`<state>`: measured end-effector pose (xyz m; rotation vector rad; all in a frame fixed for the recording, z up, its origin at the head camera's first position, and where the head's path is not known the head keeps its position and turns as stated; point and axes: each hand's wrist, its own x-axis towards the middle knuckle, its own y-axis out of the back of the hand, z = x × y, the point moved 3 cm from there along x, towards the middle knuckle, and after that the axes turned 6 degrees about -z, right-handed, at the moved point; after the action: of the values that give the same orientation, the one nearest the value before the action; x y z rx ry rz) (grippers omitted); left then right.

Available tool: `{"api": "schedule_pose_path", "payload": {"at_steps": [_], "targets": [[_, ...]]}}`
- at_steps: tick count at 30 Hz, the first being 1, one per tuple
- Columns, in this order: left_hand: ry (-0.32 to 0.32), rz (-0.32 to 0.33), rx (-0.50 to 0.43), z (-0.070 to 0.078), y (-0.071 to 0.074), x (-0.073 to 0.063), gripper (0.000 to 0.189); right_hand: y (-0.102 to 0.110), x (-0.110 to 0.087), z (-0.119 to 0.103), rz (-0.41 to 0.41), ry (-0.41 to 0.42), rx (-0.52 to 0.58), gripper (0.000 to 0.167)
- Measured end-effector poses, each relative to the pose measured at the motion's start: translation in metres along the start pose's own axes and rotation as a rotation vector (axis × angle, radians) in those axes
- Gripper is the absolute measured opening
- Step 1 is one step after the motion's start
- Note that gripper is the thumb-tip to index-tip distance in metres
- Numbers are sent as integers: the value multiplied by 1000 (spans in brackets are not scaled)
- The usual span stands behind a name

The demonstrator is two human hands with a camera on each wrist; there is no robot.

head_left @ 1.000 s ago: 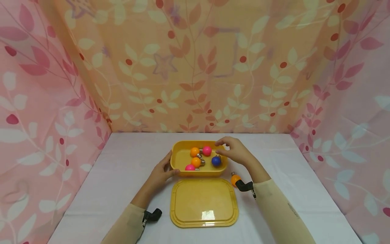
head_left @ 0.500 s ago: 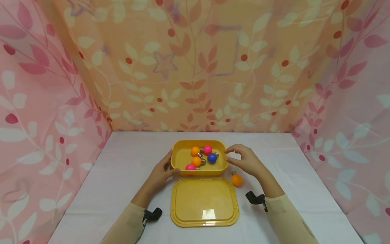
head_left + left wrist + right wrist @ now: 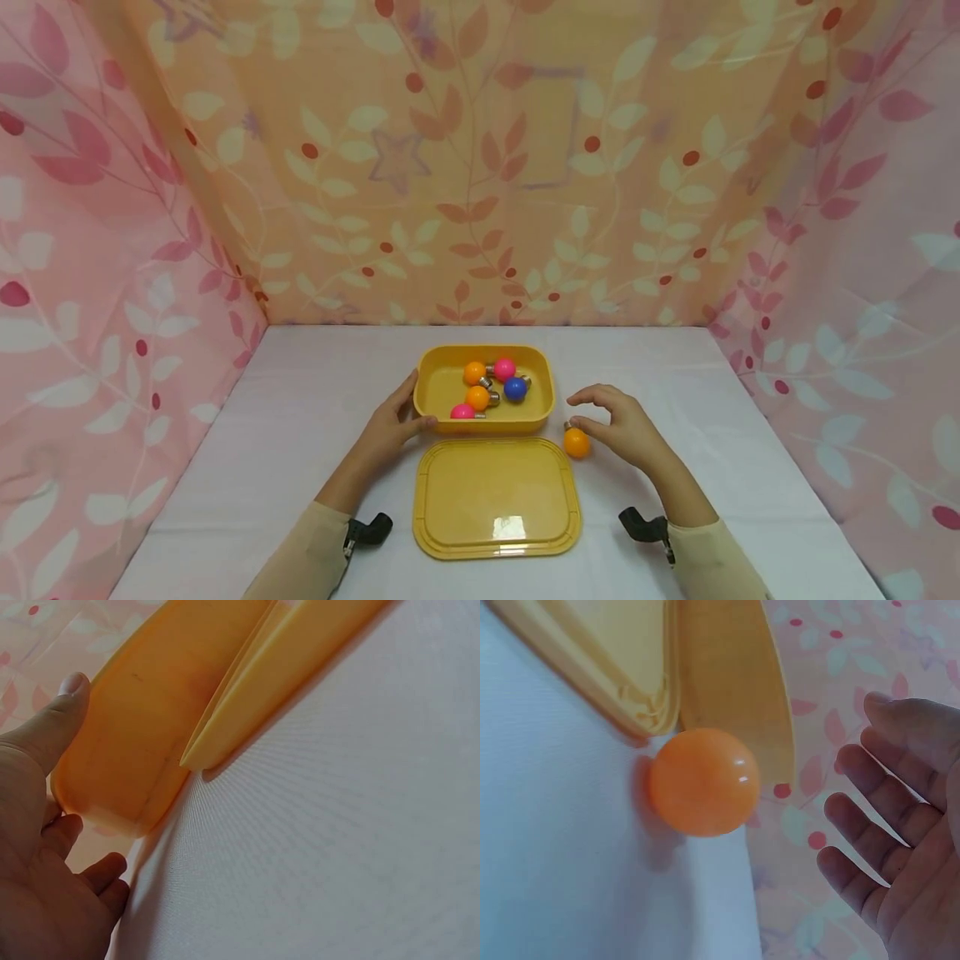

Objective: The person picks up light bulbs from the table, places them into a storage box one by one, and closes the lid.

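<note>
My left hand [image 3: 385,432] grips the left end of a yellow plastic box [image 3: 495,427], thumb at its front corner and fingers along the side. Inside the box lie a blue toy light bulb [image 3: 515,388], two orange ones and two pink ones, all with silvery screw bases. Another orange light bulb [image 3: 577,443] lies on the table off the box's front right corner. Just right of that bulb is my right hand [image 3: 630,427], fingers loosely bent and holding nothing. The right wrist view shows the orange bulb [image 3: 705,782] apart from the spread fingers.
A yellow lid [image 3: 497,500] lies flat directly in front of the box. White cloth [image 3: 300,400] covers the table. Patterned curtains [image 3: 480,167] stand behind and at both sides. Both wrists carry small black cameras [image 3: 643,525].
My right hand has left the box's right end and moved right and toward me, beside the loose orange bulb. The blue bulb in the box has shifted left. My left hand stays put.
</note>
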<state>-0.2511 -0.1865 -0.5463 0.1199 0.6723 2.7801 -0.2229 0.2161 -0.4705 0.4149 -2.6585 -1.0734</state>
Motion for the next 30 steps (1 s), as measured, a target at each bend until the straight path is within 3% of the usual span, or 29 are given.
{"api": "schedule_pose_path", "payload": {"at_steps": [6,15,23,30], "targets": [[-20,-15,2,-1,0,2,95,-11,-9,14,25,-51,66,29],[-17,-9,-1,0,1,0,95,-16,-16,35,84,0,75,29],[-7,-14,6,2,0,0,96,-18,-20,44,40,37,55,32],[0,-12,-3,2,1,0,95,-22,-21,46,-16,0,87,36]]}}
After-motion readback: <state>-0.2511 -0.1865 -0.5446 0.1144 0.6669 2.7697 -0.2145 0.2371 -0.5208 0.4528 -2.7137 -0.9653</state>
